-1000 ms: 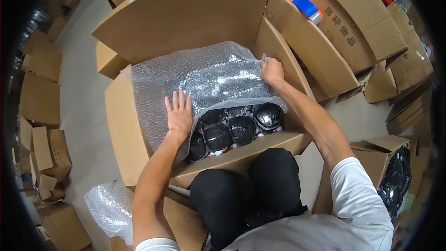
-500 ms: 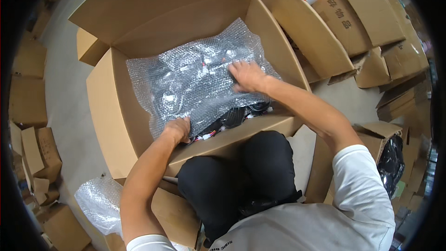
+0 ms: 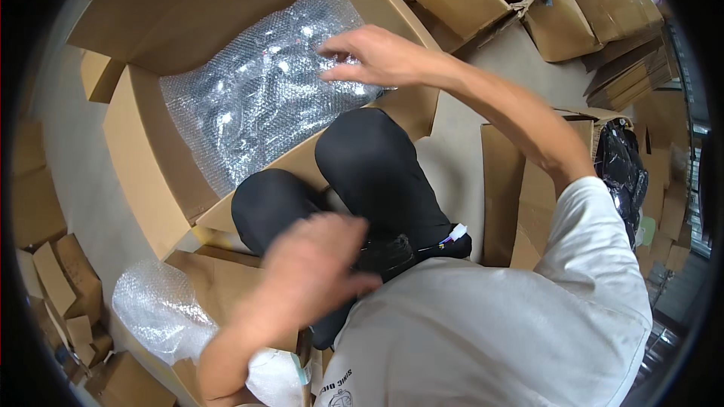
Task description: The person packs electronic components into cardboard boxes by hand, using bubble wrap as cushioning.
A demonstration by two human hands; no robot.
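Floor [image 3: 483,151]: bare grey concrete, crowded with flattened and open cartons on every side; the person sits on it with knees drawn up against the work.
Large cardboard box [image 3: 143,151]: stands open just ahead of the knees, its flaps folded outward so the inside is reachable from above.
Bubble wrap sheet [image 3: 256,98]: lies spread across the inside of the box as a top layer, covering what is packed beneath; only dark shapes show faintly through it, too dim to name.
Spare bubble wrap [image 3: 154,309]: a loose crumpled wad on the floor at the person's left, close to the left elbow, within easy reach of the box.
Side carton [image 3: 528,181]: stands at the person's right, holding a glossy black plastic-wrapped bundle [image 3: 622,162].
Right hand [image 3: 377,56]: reaches over the box's right edge, fingers spread and loosely curled, fingertips at the edge of the sheet; it grips nothing firmly, and whether it touches the sheet I cannot tell for sure.
Left hand [image 3: 320,264]: motion-blurred and close to the camera above the left knee, well away from the box; it looks loosely open and seems to hold nothing.
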